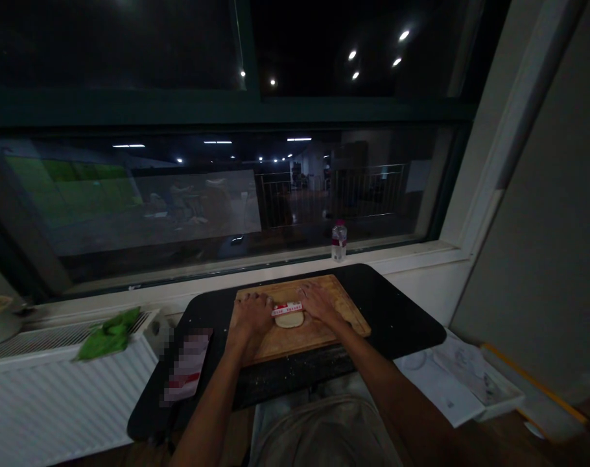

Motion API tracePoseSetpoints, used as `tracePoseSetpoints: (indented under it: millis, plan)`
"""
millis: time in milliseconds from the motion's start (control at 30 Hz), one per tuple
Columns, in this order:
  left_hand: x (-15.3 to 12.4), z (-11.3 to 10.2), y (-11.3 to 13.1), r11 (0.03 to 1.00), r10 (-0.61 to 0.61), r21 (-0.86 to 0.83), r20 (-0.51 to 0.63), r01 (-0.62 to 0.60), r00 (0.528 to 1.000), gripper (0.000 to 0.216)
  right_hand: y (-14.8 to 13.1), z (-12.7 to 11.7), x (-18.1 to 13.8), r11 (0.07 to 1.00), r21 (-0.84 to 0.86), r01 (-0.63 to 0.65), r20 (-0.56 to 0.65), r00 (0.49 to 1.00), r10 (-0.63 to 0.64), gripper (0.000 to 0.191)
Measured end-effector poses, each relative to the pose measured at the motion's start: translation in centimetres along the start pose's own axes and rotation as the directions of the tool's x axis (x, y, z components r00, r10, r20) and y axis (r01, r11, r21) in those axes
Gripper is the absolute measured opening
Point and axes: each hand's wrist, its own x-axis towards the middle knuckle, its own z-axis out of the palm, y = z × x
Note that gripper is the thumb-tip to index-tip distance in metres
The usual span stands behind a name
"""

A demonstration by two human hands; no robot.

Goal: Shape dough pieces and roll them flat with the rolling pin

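Note:
A wooden cutting board [324,334] lies on a small black table [402,318]. On the board sits a flat pale disc of dough [290,320]. Across the dough lies a roller wrapped in a red and white label [287,309]. My left hand [250,311] presses on the roller's left end, fingers flat and spread. My right hand [317,301] presses on its right end in the same way. Both forearms reach in from the bottom of the view.
A small water bottle [339,240] stands on the window sill behind the table. A green cloth [111,332] lies on the white radiator at left. A red and white packet [188,366] rests on the table's left side. Papers [450,383] lie at right.

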Motion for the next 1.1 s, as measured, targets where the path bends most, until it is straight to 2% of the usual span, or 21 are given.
tracePoseSetpoints:
  millis: [233,767,1100]
  plan:
    - [-0.2,-0.6,0.1,1.0,0.019,0.001,0.02,-0.019,1.0,0.042,-0.1,0.3,-1.7,1.0,-0.022,-0.008,-0.053,0.999,0.007,0.046]
    - [-0.4,0.4,-0.1,0.994,0.105,0.01,-0.009,-0.105,0.994,0.039,-2.3,-0.9,-7.2,0.995,-0.039,-0.09,-0.162,0.983,0.083,0.051]
    - [-0.3,0.1,0.1,0.99,0.138,0.021,-0.007,-0.137,0.99,0.039,-3.8,0.6,-10.6,0.994,-0.031,-0.103,-0.244,0.965,0.092,0.052]
